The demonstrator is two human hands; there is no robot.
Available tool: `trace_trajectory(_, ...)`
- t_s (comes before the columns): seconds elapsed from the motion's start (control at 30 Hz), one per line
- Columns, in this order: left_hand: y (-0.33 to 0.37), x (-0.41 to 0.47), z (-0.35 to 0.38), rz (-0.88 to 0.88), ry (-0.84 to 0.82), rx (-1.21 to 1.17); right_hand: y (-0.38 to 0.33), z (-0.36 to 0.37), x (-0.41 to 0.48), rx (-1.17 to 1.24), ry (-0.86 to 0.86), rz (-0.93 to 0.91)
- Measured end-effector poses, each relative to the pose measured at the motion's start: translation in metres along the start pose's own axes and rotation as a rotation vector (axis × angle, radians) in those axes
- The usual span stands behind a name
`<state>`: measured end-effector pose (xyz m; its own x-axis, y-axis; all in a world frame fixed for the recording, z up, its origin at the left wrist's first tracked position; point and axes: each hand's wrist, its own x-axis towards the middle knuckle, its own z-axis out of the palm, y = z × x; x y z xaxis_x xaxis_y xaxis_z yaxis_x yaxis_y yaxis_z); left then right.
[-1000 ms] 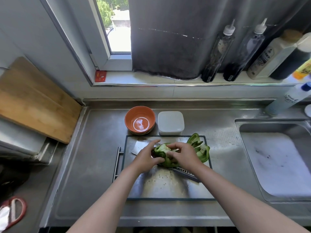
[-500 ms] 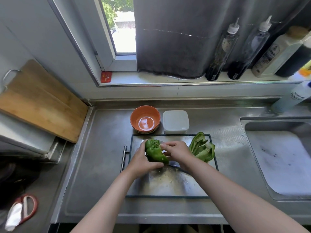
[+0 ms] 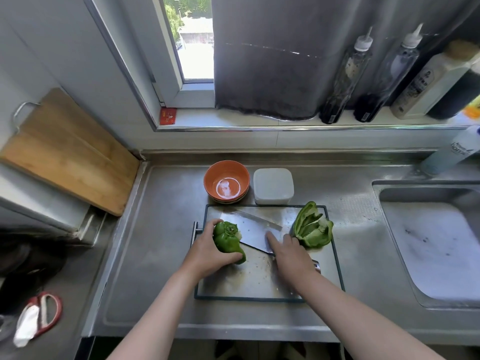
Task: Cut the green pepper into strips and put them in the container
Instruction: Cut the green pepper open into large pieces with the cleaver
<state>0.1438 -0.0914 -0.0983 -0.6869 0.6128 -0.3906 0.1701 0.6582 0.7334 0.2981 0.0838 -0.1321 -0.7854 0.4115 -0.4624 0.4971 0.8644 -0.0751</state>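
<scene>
Left hand (image 3: pixel 207 249) curled around a green pepper piece (image 3: pixel 228 240), stem end up, at the left of the steel cutting board (image 3: pixel 259 281). Right hand (image 3: pixel 291 253) closed on the cleaver (image 3: pixel 253 231) handle, forefinger laid along the blade. Other pepper half (image 3: pixel 313 228) lies cut side up at the board's right. White container (image 3: pixel 273 186) and orange bowl (image 3: pixel 226 181) stand just behind, on the table (image 3: pixel 161 229).

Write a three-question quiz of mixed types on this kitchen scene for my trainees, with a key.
1. True or false: the left hand holds the pepper piece with the stem.
2. Which hand rests on the cleaver? A left, B right.
3. Fill in: the cut-open pepper piece lies on the board's ____ side.

Key: 1 true. 2 B, the right hand. 3 right.
</scene>
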Motion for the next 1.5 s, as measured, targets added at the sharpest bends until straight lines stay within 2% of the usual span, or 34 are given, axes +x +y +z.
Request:
trace_trajectory(0.1, -0.005, -0.008, 0.002, 0.021, 0.029, 0.014, 0.001, 0.000, 0.004, -0.087, 0.032, -0.046)
trace_trajectory(0.17, -0.007, -0.013, 0.005, 0.033, 0.059, 0.013, 0.004, -0.003, 0.002, -0.047, 0.043, -0.061)
trace_trajectory(0.37, -0.007, -0.024, 0.022, 0.059, 0.130, 0.094, 0.012, -0.044, -0.014, 0.509, 0.058, 0.022)
trace_trajectory(0.6, 0.007, -0.017, 0.047, 0.134, 0.129, 0.187, 0.012, -0.087, -0.043, 0.698, 0.114, 0.011)
trace_trajectory(0.73, 0.009, -0.013, 0.050, 0.135, 0.190, 0.168, 0.003, -0.109, -0.051, 0.689, 0.107, -0.020)
trace_trajectory(1.0, 0.001, -0.008, 0.056, 0.199, 0.278, 0.175, -0.013, -0.121, -0.053, 0.664, -0.067, 0.015)
trace_trajectory(1.4, -0.009, -0.005, 0.063, 0.305, 0.328, 0.271, -0.018, -0.129, -0.042, 0.707, -0.170, 0.065)
trace_trajectory(1.5, -0.013, -0.004, 0.065, 0.331, 0.354, 0.286, -0.021, -0.129, -0.039, 0.656, -0.197, 0.068)
